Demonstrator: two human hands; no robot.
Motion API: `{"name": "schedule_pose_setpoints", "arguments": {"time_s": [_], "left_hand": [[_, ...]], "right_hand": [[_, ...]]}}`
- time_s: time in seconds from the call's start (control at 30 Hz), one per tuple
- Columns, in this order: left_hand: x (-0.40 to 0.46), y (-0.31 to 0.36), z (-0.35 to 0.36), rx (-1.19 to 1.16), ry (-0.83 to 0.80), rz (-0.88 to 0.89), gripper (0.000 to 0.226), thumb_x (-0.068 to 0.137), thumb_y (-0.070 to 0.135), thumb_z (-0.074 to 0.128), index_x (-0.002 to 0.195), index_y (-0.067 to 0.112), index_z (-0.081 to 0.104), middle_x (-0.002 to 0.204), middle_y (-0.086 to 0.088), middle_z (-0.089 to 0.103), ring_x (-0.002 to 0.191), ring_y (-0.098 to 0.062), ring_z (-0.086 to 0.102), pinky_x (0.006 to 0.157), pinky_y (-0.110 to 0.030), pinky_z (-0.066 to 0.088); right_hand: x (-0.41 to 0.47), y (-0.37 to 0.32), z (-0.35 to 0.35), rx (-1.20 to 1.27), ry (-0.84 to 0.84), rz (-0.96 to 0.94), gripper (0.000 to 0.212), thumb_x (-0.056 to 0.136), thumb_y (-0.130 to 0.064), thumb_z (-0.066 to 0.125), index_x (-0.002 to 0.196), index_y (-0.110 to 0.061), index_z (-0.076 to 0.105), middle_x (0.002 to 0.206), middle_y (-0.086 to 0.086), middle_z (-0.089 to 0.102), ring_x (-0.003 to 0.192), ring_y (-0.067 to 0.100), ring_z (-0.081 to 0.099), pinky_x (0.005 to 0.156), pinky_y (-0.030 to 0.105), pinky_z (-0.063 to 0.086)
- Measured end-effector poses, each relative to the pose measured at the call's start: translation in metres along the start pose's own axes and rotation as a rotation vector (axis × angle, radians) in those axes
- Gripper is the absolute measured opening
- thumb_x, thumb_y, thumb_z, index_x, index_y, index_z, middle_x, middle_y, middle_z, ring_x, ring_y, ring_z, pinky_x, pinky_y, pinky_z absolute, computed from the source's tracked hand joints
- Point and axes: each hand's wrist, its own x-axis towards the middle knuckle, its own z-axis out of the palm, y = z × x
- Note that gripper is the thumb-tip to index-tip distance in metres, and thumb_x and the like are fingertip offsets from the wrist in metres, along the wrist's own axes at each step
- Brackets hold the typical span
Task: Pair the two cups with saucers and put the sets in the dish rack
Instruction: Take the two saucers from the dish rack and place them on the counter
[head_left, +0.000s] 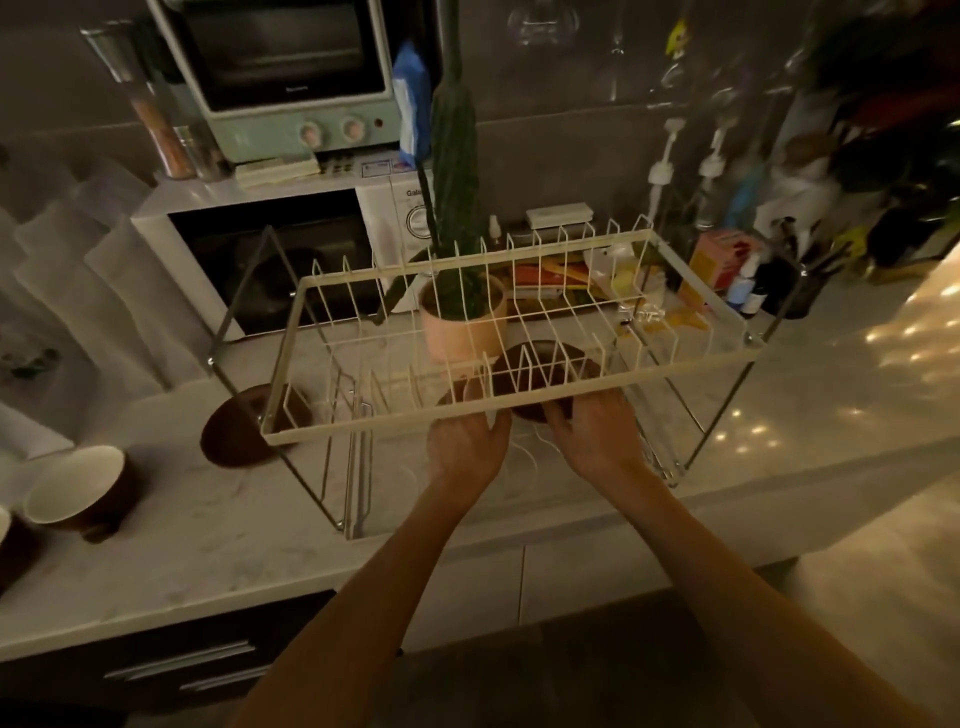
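A cream wire dish rack (395, 423) stands on the marble counter. Both my hands reach under its upper tier. My left hand (467, 444) and my right hand (595, 436) grip a dark brown saucer (545, 371) from either side, low inside the rack; wires and the front rail partly hide it. A second brown saucer (234, 436) lies at the rack's left front corner. A brown cup with a white inside (78, 493) sits tilted on the counter at far left. Another cup (8, 545) is cut off by the left edge.
A potted cactus (460, 317) stands behind the rack. A microwave (270, 260) with a mint toaster oven (296, 78) on top is at the back left. Bottles and boxes (737, 270) crowd the back right. The counter's front edge (311, 587) runs below my forearms.
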Motion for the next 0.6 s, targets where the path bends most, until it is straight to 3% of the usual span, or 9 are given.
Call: {"name": "schedule_pose_setpoints", "arguments": {"time_s": [0.17,0.27,0.33,0.4,0.47,0.53,0.6], "left_hand": [[0.023,-0.003,0.015,-0.312,-0.114,-0.245,0.036,0.091,0.029,0.062,0.121,0.009,0.061,0.114,-0.014,0.068,0.105,-0.029,0.065,0.089,-0.036,0.051],[0.028,-0.006,0.017,-0.603,-0.267,-0.394,0.003,0.094,0.025,0.059,0.094,0.026,0.062,0.085,0.001,0.064,0.068,0.006,0.065,0.083,-0.049,0.057],[0.028,-0.012,0.020,-0.630,-0.323,-0.440,0.023,0.094,0.014,0.058,0.080,0.032,0.055,0.077,0.006,0.057,0.052,0.013,0.059,0.078,-0.045,0.056],[0.030,-0.018,0.023,-0.667,-0.342,-0.468,0.031,0.089,0.001,0.059,0.078,0.029,0.056,0.078,0.005,0.058,0.055,0.008,0.062,0.074,-0.039,0.057],[0.030,-0.025,0.026,-0.713,-0.341,-0.489,0.031,0.083,-0.007,0.064,0.076,0.023,0.061,0.079,0.000,0.061,0.069,-0.009,0.066,0.078,-0.045,0.057],[0.031,-0.032,0.031,-0.734,-0.324,-0.506,0.026,0.080,-0.009,0.066,0.075,0.017,0.063,0.080,-0.007,0.064,0.080,-0.027,0.065,0.082,-0.051,0.056],[0.032,-0.039,0.040,-0.733,-0.303,-0.531,0.022,0.082,-0.008,0.064,0.074,0.013,0.062,0.079,-0.010,0.062,0.080,-0.030,0.063,0.080,-0.049,0.056]], "right_hand": [[0.026,0.013,-0.003,0.013,0.038,0.077,0.043,0.091,-0.023,0.060,0.125,0.002,0.056,0.119,0.026,0.064,0.112,0.045,0.058,0.094,0.048,0.046],[0.040,0.021,0.012,0.027,0.052,0.069,0.044,0.088,-0.026,0.063,0.119,0.004,0.059,0.110,0.026,0.067,0.103,0.045,0.063,0.091,0.049,0.049],[0.045,0.028,0.022,0.050,0.006,0.070,0.048,0.088,-0.033,0.058,0.121,0.003,0.059,0.110,0.025,0.068,0.102,0.044,0.064,0.090,0.053,0.051],[0.050,0.032,0.028,0.083,-0.041,0.087,0.048,0.090,-0.034,0.056,0.123,0.001,0.056,0.114,0.023,0.066,0.105,0.043,0.062,0.090,0.055,0.050],[0.057,0.042,0.039,0.133,-0.101,0.152,0.037,0.090,-0.025,0.060,0.116,0.002,0.060,0.109,0.023,0.066,0.102,0.041,0.062,0.089,0.054,0.050],[0.062,0.044,0.041,0.183,-0.175,0.248,0.026,0.091,-0.022,0.058,0.099,0.002,0.064,0.096,0.022,0.068,0.095,0.039,0.064,0.087,0.052,0.051],[0.063,0.038,0.033,0.276,-0.249,0.311,0.025,0.096,-0.009,0.048,0.075,0.002,0.057,0.078,0.018,0.060,0.100,0.041,0.060,0.096,0.052,0.045]]}}
